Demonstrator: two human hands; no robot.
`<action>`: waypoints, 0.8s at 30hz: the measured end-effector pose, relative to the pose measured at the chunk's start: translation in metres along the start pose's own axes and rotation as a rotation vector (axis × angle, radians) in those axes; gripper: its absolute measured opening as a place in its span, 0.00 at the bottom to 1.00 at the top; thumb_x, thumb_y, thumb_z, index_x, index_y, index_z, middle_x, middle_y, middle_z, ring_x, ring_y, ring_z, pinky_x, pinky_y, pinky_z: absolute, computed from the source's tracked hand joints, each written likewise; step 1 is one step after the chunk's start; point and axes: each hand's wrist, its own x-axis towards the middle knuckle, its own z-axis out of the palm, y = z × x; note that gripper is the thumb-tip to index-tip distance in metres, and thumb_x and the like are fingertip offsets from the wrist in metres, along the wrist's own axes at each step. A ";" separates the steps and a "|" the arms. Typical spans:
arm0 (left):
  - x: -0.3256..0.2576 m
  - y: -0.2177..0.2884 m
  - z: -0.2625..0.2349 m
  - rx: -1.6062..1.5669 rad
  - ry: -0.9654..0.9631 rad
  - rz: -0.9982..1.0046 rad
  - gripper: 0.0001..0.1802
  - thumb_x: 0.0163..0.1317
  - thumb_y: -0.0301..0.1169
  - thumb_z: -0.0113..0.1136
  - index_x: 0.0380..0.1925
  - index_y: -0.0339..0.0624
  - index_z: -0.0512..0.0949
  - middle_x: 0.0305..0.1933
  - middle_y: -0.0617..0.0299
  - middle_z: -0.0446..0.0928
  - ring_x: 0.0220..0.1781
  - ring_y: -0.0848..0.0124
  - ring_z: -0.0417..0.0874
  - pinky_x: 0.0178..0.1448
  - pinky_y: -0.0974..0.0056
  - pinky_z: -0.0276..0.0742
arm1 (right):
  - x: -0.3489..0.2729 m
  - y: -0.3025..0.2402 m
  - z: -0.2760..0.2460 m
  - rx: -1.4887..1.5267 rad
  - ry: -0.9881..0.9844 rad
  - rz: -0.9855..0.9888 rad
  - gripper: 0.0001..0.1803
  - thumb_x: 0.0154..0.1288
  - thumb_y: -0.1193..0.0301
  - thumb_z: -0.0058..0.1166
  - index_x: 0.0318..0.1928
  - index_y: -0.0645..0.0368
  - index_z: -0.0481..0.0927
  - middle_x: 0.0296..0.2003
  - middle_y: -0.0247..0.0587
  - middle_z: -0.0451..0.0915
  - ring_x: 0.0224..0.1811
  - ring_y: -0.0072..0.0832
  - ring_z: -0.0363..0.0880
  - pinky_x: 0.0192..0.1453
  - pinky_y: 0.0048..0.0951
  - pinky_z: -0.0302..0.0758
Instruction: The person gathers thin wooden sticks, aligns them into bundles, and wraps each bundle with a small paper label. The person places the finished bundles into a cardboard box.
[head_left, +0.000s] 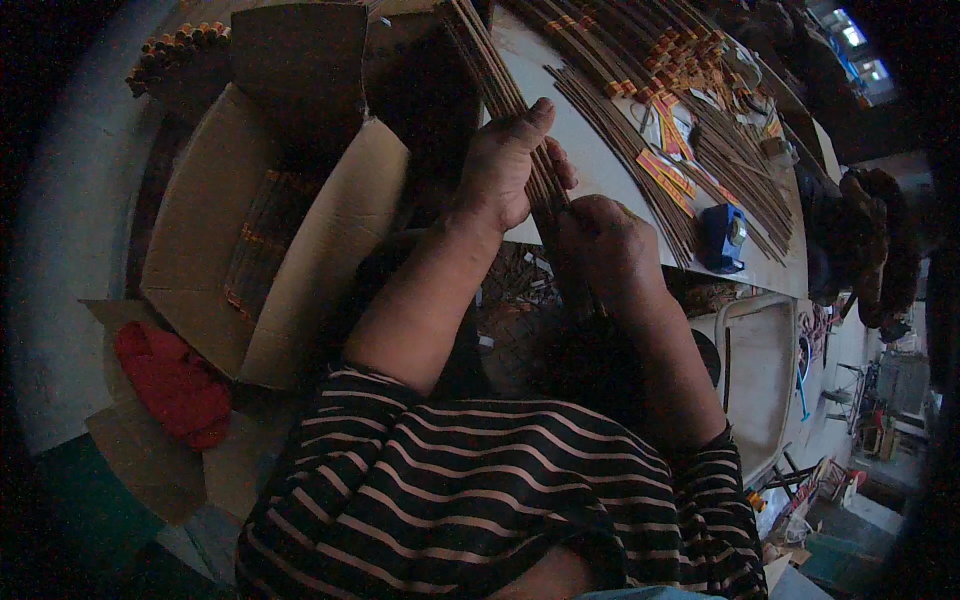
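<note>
A slim bundle of brown incense sticks [490,65] slants across the front of me, its upper end toward the table. My left hand [500,170] is wrapped round its middle, the thumb lying along the sticks. Just below it, my right hand [610,240] is closed at the lower part of the same bundle, its fingertips mostly hidden. On the white table [590,165] to the right lie loose incense sticks [605,125], red and yellow paper labels [668,180] and a blue tape dispenser [724,238].
An open cardboard box [320,250] at my left holds banded stick bundles [265,235]. Red cloth [175,385] lies beside it. More banded bundles [690,50] cover the table's far part. A pale chair frame [755,370] stands at the right. Scraps litter the dark space below my hands.
</note>
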 end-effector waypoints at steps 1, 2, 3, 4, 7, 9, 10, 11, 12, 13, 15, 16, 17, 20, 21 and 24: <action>0.001 -0.001 -0.002 -0.003 0.002 -0.012 0.20 0.48 0.47 0.63 0.22 0.43 0.69 0.15 0.59 0.70 0.16 0.64 0.74 0.24 0.61 0.73 | 0.000 0.000 0.000 -0.017 0.014 -0.019 0.09 0.52 0.70 0.55 0.30 0.62 0.75 0.26 0.50 0.76 0.28 0.42 0.77 0.32 0.34 0.73; 0.002 -0.001 -0.003 -0.024 -0.016 -0.015 0.20 0.48 0.47 0.63 0.23 0.43 0.69 0.16 0.59 0.70 0.17 0.63 0.74 0.25 0.60 0.73 | 0.001 -0.001 0.001 -0.035 0.028 -0.038 0.08 0.51 0.70 0.55 0.29 0.61 0.73 0.25 0.49 0.76 0.28 0.45 0.75 0.32 0.38 0.72; 0.002 -0.001 -0.004 -0.044 -0.035 -0.019 0.20 0.48 0.46 0.63 0.23 0.42 0.69 0.17 0.59 0.70 0.18 0.63 0.75 0.26 0.59 0.74 | 0.001 0.000 0.000 -0.054 0.043 -0.055 0.09 0.49 0.70 0.55 0.28 0.60 0.72 0.24 0.49 0.75 0.28 0.48 0.74 0.32 0.41 0.72; 0.003 -0.001 -0.004 -0.065 -0.054 -0.023 0.20 0.49 0.46 0.62 0.24 0.42 0.69 0.18 0.58 0.70 0.19 0.62 0.75 0.26 0.58 0.74 | 0.001 0.001 0.001 -0.048 0.049 -0.052 0.09 0.49 0.70 0.55 0.28 0.60 0.71 0.24 0.49 0.75 0.28 0.48 0.74 0.32 0.41 0.71; 0.003 0.000 -0.003 -0.199 0.034 -0.026 0.18 0.49 0.40 0.63 0.30 0.42 0.68 0.18 0.57 0.70 0.19 0.61 0.74 0.27 0.55 0.75 | 0.000 0.005 0.001 -0.036 0.048 -0.032 0.08 0.51 0.71 0.54 0.30 0.61 0.71 0.25 0.50 0.74 0.29 0.48 0.74 0.31 0.40 0.71; 0.004 0.006 -0.004 -0.204 0.078 -0.008 0.19 0.50 0.43 0.63 0.29 0.41 0.68 0.21 0.56 0.71 0.23 0.61 0.75 0.30 0.55 0.75 | -0.005 0.006 -0.004 -0.042 0.028 0.001 0.06 0.53 0.74 0.52 0.31 0.62 0.73 0.27 0.50 0.75 0.30 0.46 0.75 0.32 0.37 0.72; 0.005 0.010 -0.006 -0.206 0.099 0.002 0.20 0.50 0.44 0.62 0.29 0.41 0.68 0.23 0.56 0.71 0.25 0.60 0.75 0.31 0.54 0.75 | -0.008 0.011 -0.006 -0.045 0.038 -0.038 0.06 0.53 0.75 0.52 0.31 0.62 0.73 0.27 0.50 0.75 0.30 0.46 0.75 0.32 0.37 0.72; 0.008 0.013 -0.010 -0.241 0.083 0.010 0.20 0.50 0.44 0.62 0.30 0.41 0.67 0.23 0.56 0.71 0.26 0.60 0.75 0.33 0.54 0.76 | -0.013 0.020 -0.007 -0.049 0.048 -0.077 0.06 0.52 0.75 0.52 0.31 0.62 0.73 0.26 0.49 0.75 0.29 0.46 0.75 0.32 0.37 0.72; 0.012 0.018 -0.017 -0.274 0.074 0.026 0.20 0.50 0.43 0.62 0.30 0.41 0.67 0.23 0.56 0.70 0.26 0.60 0.75 0.34 0.54 0.76 | -0.017 0.027 -0.008 -0.047 0.054 -0.123 0.05 0.52 0.76 0.52 0.31 0.62 0.72 0.26 0.49 0.75 0.29 0.46 0.75 0.32 0.37 0.72; 0.014 0.022 -0.022 -0.311 0.059 0.034 0.20 0.50 0.43 0.62 0.31 0.42 0.67 0.23 0.56 0.70 0.27 0.60 0.75 0.35 0.53 0.76 | -0.023 0.033 -0.012 -0.047 0.064 -0.135 0.05 0.52 0.77 0.53 0.31 0.61 0.72 0.26 0.48 0.75 0.28 0.45 0.75 0.31 0.36 0.71; 0.016 0.031 -0.029 -0.303 0.088 0.135 0.19 0.51 0.41 0.62 0.28 0.41 0.65 0.25 0.56 0.69 0.29 0.60 0.74 0.37 0.53 0.77 | -0.035 0.046 -0.020 -0.041 0.080 -0.167 0.05 0.51 0.78 0.53 0.31 0.61 0.73 0.25 0.47 0.75 0.27 0.44 0.74 0.30 0.36 0.71; 0.018 0.036 -0.031 -0.350 0.128 0.151 0.19 0.51 0.41 0.62 0.27 0.41 0.64 0.25 0.56 0.69 0.29 0.60 0.74 0.37 0.54 0.77 | -0.042 0.055 -0.025 -0.057 0.076 -0.163 0.05 0.52 0.78 0.53 0.31 0.61 0.73 0.25 0.47 0.75 0.27 0.44 0.74 0.30 0.35 0.71; 0.018 0.041 -0.033 -0.398 0.169 0.168 0.19 0.51 0.41 0.61 0.27 0.41 0.64 0.26 0.56 0.69 0.29 0.60 0.74 0.37 0.54 0.77 | -0.050 0.065 -0.030 -0.073 0.073 -0.159 0.05 0.52 0.78 0.52 0.31 0.60 0.73 0.25 0.47 0.74 0.26 0.43 0.74 0.30 0.35 0.71; 0.020 0.053 -0.043 -0.364 0.261 0.270 0.16 0.53 0.37 0.59 0.25 0.42 0.63 0.23 0.58 0.68 0.29 0.62 0.74 0.37 0.55 0.77 | -0.056 0.102 -0.037 -0.138 0.076 -0.193 0.04 0.52 0.77 0.52 0.31 0.60 0.73 0.25 0.46 0.74 0.25 0.42 0.74 0.29 0.34 0.71; 0.022 0.053 -0.045 -0.357 0.273 0.285 0.16 0.53 0.37 0.59 0.24 0.42 0.63 0.23 0.59 0.68 0.29 0.63 0.74 0.37 0.56 0.77 | -0.059 0.116 -0.039 -0.168 0.082 -0.205 0.04 0.52 0.77 0.52 0.31 0.60 0.73 0.25 0.46 0.74 0.25 0.42 0.74 0.29 0.34 0.71; 0.017 0.045 -0.036 -0.336 0.169 0.222 0.13 0.54 0.34 0.58 0.23 0.45 0.64 0.19 0.65 0.65 0.22 0.70 0.68 0.28 0.65 0.70 | -0.039 0.156 -0.024 -0.300 0.076 -0.007 0.07 0.54 0.70 0.49 0.33 0.57 0.70 0.27 0.46 0.74 0.32 0.46 0.73 0.34 0.40 0.71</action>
